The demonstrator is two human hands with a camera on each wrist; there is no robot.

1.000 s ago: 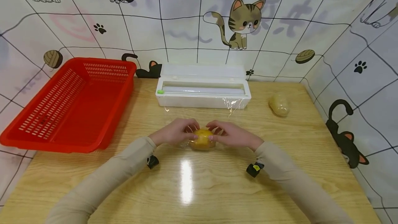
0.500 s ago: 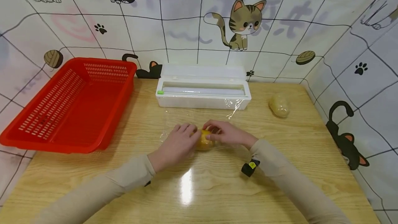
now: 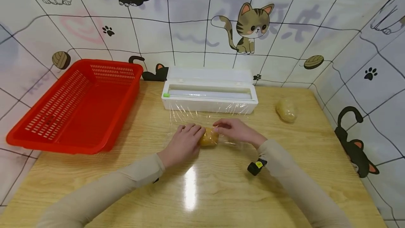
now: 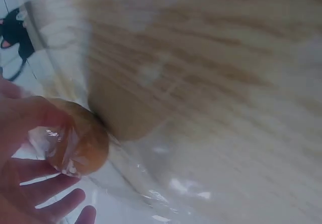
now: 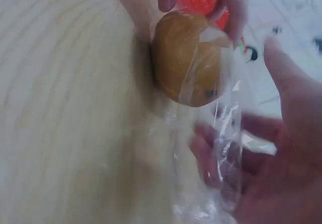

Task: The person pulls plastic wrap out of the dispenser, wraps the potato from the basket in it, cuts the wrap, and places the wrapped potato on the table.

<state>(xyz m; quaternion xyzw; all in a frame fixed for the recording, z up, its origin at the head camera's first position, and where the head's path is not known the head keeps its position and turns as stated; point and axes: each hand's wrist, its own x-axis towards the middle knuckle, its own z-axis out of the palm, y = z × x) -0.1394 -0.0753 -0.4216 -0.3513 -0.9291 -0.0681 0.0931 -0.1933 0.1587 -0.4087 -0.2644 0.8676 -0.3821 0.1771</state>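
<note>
A round orange-yellow fruit [image 3: 209,137] sits on the table, with clear cling film [image 5: 229,108] around part of it. My left hand [image 3: 185,141] holds its left side. The left wrist view shows that thumb on the fruit and the other fingers spread beyond it. To the right is my right hand [image 3: 237,130], fingertips at the fruit's edge. In the right wrist view, this hand's thumb stands apart from its fingers and loose film hangs across them. A creased sheet of film runs from the fruit to a white film dispenser box [image 3: 210,105].
The dispenser's lid [image 3: 212,75] is raised, with a film roll [image 3: 210,95] inside. At the left stands a red plastic basket [image 3: 79,115]. A pale yellow, film-wrapped lump [image 3: 287,109] lies at the back right. Printed cloth walls [image 3: 190,34] border the wooden table [image 3: 221,192].
My left hand has turned to cover the fruit's left side. The fruit has shifted slightly away from me. Film at the box front now shows more creases. The head view has shifted a little.
</note>
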